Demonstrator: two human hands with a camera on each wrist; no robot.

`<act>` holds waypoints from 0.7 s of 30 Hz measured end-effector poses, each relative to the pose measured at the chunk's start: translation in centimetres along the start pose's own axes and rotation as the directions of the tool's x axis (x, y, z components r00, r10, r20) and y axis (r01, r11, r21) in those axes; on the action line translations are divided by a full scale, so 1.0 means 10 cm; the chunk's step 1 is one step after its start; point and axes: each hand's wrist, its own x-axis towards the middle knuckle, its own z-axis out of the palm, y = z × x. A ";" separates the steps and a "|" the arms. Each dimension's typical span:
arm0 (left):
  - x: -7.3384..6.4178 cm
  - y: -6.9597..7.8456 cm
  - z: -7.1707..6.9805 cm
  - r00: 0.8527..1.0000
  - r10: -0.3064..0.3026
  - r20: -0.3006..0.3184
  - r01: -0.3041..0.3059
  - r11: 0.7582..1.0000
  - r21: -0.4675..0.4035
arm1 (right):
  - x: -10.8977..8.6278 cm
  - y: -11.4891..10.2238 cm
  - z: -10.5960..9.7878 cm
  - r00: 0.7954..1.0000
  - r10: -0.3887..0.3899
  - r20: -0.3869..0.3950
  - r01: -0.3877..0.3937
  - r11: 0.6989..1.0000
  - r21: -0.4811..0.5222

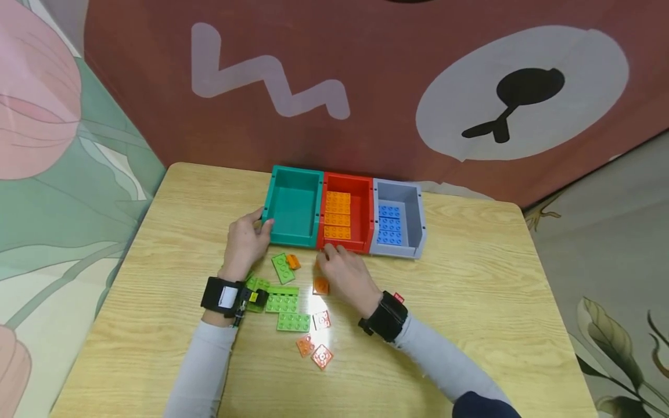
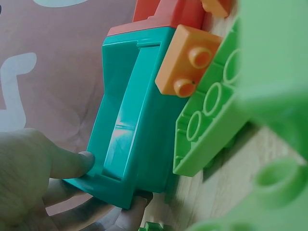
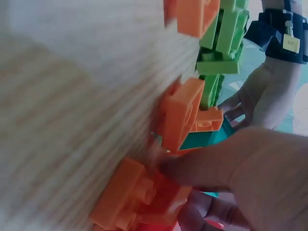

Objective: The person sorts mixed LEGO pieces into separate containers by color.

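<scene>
Left hand: the left hand grips the near left corner of the teal bin; in the left wrist view the thumb presses the bin's outer wall and the fingers curl under its corner.
Right hand: the right hand lies on the counter with its fingertips at the front wall of the red bin; in the right wrist view its fingers are bent onto an orange brick on the counter, though whether they truly pinch it I cannot tell.
Teal bin: leftmost of three bins standing in a row, just ahead of the left hand, touching the red bin on its right.
Red bin: directly ahead of the right hand, holding a stack of orange plates.
Grey bin: the grey bin stands beyond and to the right of the right hand, touching the red bin, with blue plates inside.
Between the hands: a green plate lies tilted with a small orange brick touching its far end; another orange piece sits just beside the right hand's heel.
Behind the left hand: green plates cluster near the left wrist strap.
Behind the right hand: flat orange tiles lie nearer the person, well apart from the bins.
</scene>
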 end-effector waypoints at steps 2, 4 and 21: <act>0.00 0.00 0.01 1.000 -0.005 -0.001 0.005 1.000 0.001 | -0.04 0.00 0.00 1.000 -0.010 -0.009 0.010 1.000 0.023; 0.00 0.00 0.01 1.000 -0.011 -0.002 0.011 1.000 0.002 | -0.07 0.00 0.00 1.000 -0.014 -0.011 0.014 0.999 0.049; 0.00 0.01 -0.01 1.000 -0.013 0.018 0.013 1.000 -0.015 | -0.07 0.13 -0.07 0.999 -0.037 0.018 0.033 0.986 0.163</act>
